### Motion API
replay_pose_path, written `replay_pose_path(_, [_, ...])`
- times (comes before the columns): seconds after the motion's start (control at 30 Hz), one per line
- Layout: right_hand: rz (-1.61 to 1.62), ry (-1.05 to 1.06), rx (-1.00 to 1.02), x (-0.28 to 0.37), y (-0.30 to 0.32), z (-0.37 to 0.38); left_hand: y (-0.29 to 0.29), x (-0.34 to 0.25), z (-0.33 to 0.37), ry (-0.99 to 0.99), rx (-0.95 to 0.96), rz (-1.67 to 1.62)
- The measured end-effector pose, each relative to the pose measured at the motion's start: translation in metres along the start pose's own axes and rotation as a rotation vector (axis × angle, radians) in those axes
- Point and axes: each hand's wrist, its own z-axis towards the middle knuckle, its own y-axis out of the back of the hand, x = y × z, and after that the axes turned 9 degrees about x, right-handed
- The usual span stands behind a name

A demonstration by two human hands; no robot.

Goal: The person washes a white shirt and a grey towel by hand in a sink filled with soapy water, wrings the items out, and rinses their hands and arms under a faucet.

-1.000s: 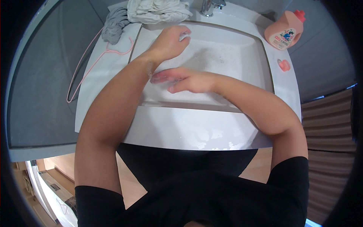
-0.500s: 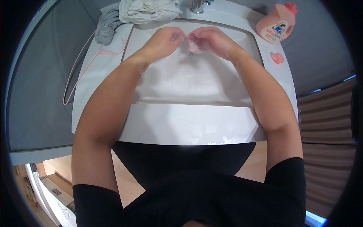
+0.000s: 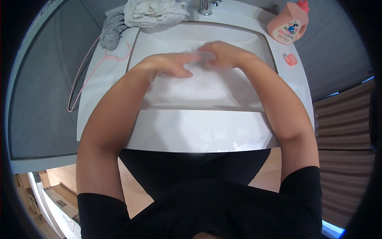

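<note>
A brown pleated curtain (image 3: 345, 125) hangs beside grey wall panels (image 3: 336, 55).

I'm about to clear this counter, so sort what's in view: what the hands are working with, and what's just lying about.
Apparently in use:
- left hand and right hand, both over the sink
- foam in it

Seemingly lying about, untouched:
- white cloth
- grey cloth
- pink hanger
- pink bottle
- small pink object
</note>
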Motion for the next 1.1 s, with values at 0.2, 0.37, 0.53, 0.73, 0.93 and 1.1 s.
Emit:
replay_pose_path(0.2, [0.012,-0.285,0.450,0.023,0.037,-0.014,0.011,-0.016,-0.011,0.250,0.195,0.034])
replay_pose_path(0.37, [-0.086,-0.537,0.696,0.010,0.047,-0.015,0.018,-0.027,-0.017,0.491,0.171,0.044])
replay_pose_path(0.53, [-0.050,-0.826,0.749,0.005,0.055,-0.018,0.023,-0.048,-0.014,0.762,-0.046,0.394])
replay_pose_path(0.73, [-0.247,-0.637,0.173,0.015,0.042,-0.009,0.012,-0.030,-0.019,0.300,-0.571,0.590])
replay_pose_path(0.93, [0.303,-0.280,0.117,0.006,0.012,0.008,0.000,-0.031,0.013,0.004,-0.004,-0.479])
replay_pose_path(1.1, [0.942,-0.275,0.667,0.016,0.004,0.008,-0.002,-0.034,0.006,0.142,0.164,-0.529])
